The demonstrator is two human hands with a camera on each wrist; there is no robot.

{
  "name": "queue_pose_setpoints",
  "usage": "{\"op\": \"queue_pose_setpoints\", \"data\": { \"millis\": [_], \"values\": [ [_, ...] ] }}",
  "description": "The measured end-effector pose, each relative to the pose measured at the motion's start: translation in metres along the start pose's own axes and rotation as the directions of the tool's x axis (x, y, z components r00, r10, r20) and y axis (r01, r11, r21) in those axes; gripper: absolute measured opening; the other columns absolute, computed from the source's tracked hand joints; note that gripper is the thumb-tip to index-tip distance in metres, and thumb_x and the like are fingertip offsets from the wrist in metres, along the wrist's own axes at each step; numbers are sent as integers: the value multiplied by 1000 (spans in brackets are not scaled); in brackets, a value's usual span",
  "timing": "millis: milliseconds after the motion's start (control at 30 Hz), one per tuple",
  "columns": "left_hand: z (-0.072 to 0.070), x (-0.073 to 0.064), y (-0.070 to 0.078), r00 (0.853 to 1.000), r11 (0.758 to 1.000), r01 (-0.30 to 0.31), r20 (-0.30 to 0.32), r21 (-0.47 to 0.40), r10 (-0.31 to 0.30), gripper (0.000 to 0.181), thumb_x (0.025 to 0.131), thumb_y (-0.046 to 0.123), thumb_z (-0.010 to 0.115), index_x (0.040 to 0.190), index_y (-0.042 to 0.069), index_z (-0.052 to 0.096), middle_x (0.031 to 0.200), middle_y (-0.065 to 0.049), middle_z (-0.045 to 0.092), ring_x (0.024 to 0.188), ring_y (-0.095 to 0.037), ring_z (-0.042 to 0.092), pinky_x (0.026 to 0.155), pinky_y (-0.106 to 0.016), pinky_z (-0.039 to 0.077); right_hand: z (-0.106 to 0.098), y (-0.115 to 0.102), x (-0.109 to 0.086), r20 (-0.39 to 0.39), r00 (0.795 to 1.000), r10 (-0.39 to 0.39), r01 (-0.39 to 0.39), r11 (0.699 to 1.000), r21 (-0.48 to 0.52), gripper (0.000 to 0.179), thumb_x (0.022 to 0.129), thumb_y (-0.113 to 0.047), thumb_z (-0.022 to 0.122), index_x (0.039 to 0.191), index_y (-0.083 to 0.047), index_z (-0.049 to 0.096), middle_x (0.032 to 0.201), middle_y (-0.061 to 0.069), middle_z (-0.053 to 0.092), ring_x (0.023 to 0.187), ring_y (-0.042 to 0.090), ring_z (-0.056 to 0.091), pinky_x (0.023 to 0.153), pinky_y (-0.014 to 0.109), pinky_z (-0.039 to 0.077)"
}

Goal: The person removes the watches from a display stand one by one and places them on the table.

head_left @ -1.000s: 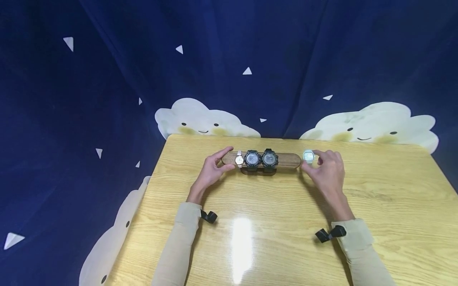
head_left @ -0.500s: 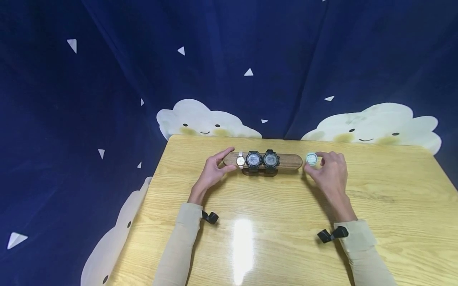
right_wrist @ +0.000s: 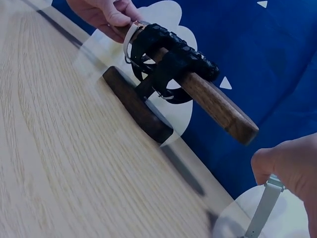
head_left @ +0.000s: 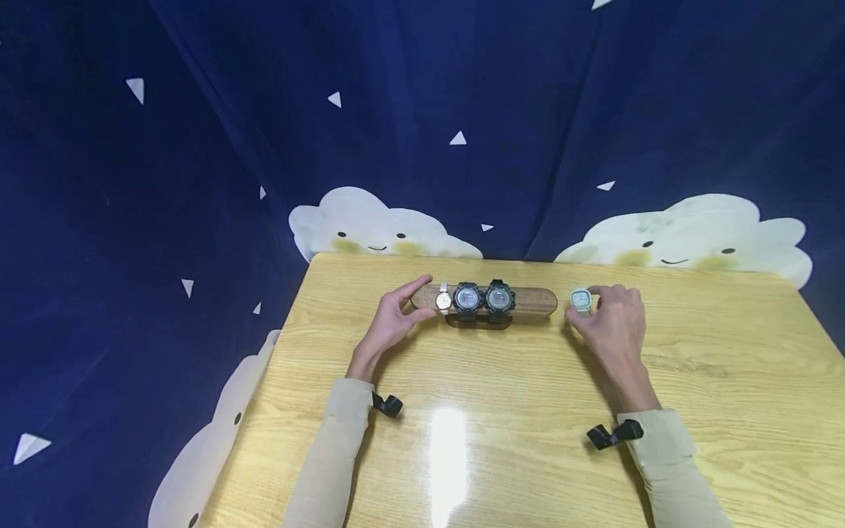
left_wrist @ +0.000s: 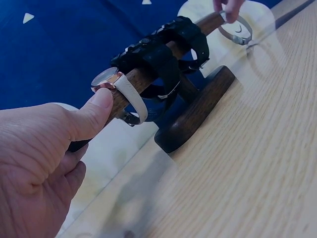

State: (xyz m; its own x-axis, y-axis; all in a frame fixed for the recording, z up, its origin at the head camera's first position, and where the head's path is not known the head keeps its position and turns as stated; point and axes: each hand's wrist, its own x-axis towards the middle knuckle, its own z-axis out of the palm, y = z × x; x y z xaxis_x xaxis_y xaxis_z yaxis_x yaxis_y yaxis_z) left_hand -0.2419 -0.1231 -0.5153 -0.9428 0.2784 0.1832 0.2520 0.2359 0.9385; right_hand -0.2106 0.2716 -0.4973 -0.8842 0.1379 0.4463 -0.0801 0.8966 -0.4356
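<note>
My left hand [head_left: 391,320] grips the left end of a wooden watch stand [head_left: 536,301], its thumb beside a small white-strapped watch [head_left: 443,301] with a rose-gold case. Beside that watch on the bar sit two chunky black digital watches [head_left: 468,297], strapped side by side. The stand's dark base [left_wrist: 198,111] rests on the table. Off the bar's bare right end, my right hand [head_left: 617,323] pinches a pale mint watch [head_left: 581,301] between thumb and fingers. Its strap [right_wrist: 265,208] hangs down below the hand in the right wrist view.
The light wood table [head_left: 515,411] has a glare patch near its front. Behind it hangs a dark blue curtain [head_left: 409,95] with white triangles and smiling clouds [head_left: 686,231]. A black strap-like piece [head_left: 387,405] sticks out from each sleeve cuff.
My right hand has moved slightly right with the mint watch, widening the gap to the bar's end. The watch face has tilted a little. My left hand keeps its grip on the stand.
</note>
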Motion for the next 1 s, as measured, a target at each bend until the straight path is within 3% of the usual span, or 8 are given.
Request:
{"op": "queue_pose_setpoints", "data": {
  "millis": [233, 567, 1000],
  "values": [
    [1, 1, 0, 1000, 1000, -3, 1, -4, 3, 68, 89, 9, 81, 152, 12, 54, 159, -5, 50, 150, -22, 42, 127, -38, 29, 1, 4, -1, -7, 1000, -4, 4, 999, -40, 46, 77, -23, 79, 112, 5, 76, 75, 18, 58, 77, 39, 48, 64, 46, 37],
    [-1, 0, 0, 1000, 1000, -14, -1, 0, 14, 69, 89, 10, 82, 152, 11, 54, 158, -6, 51, 151, -25, 41, 128, -43, 28, 10, 11, -2, -34, 999, -20, 17, 997, -72, 45, 79, -20, 77, 116, 7, 74, 92, 30, 67, 83, 45, 49, 74, 55, 39],
    [1, -1, 2, 1000, 1000, -4, -8, -21, 3, 68, 89, 9, 82, 151, 8, 55, 158, -8, 51, 151, -26, 41, 128, -43, 27, 25, 26, -9, -171, 979, -114, 110, 993, -34, 42, 74, -8, 73, 113, 8, 73, 91, 31, 66, 81, 46, 44, 75, 58, 35]
  ]
}}
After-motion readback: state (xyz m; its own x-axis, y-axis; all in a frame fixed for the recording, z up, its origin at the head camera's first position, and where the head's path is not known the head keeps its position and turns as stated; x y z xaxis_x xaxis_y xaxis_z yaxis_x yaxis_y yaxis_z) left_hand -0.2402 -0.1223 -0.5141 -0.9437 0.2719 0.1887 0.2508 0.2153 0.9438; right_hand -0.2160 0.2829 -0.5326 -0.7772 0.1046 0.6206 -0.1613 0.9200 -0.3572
